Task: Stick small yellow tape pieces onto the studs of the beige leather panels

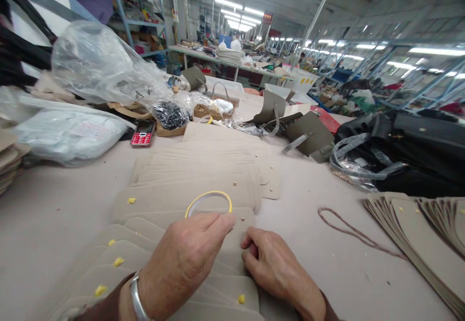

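My left hand [185, 258] holds a thin yellow tape roll [208, 203] between thumb and fingers, just above a row of overlapping beige leather pieces [189, 185]. My right hand [272, 263] rests beside it with fingers curled, pinching at the edge of one beige piece near a small brass stud [242, 219]. Small yellow tape bits [131, 200] sit on several pieces. A silver bracelet [136, 299] is on my left wrist.
A red phone [143, 132] lies at the back left by clear plastic bags [98, 64]. Olive bag parts [301, 129] and black bags [417, 146] sit at the right. A fanned stack of beige pieces [425, 234] and a brown cord [348, 231] lie nearby.
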Tool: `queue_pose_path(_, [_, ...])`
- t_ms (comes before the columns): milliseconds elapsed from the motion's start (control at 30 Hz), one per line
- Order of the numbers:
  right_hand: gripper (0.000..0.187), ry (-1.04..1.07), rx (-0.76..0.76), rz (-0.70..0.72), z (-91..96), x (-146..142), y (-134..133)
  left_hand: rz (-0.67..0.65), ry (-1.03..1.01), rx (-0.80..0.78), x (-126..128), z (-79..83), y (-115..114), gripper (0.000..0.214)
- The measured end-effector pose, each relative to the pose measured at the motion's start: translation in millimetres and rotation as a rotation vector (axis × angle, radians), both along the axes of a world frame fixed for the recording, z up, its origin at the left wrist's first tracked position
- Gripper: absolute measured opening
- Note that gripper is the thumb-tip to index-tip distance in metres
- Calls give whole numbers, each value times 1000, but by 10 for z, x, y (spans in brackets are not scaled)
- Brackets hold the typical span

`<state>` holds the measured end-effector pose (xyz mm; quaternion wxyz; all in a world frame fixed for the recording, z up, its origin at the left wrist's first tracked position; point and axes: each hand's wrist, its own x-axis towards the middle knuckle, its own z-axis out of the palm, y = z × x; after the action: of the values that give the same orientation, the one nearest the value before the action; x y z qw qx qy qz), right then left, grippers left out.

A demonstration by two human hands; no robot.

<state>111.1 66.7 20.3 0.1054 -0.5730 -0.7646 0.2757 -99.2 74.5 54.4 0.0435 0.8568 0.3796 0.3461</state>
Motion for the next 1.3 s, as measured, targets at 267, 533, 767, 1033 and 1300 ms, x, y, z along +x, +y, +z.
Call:
queue_pose_path(267, [15, 427, 120, -42, 62, 24, 102, -35, -72, 11, 139, -250, 66, 36])
queue_pose_path(533, [17, 512, 436, 200, 173, -76, 180, -22, -8, 59, 177, -352, 41, 39])
queue_pose_path(767, [16, 388, 658, 183, -39, -131, 201, -61, -45, -152, 185, -354, 31, 19])
queue_pose_path(1033, [16, 394, 534, 3, 10, -223, 118, 16, 25, -175, 172, -332, 33, 24])
queue_pose_path(1300, [20, 712, -168, -456, -111, -70, 301, 16, 66, -58, 236, -330, -55, 21])
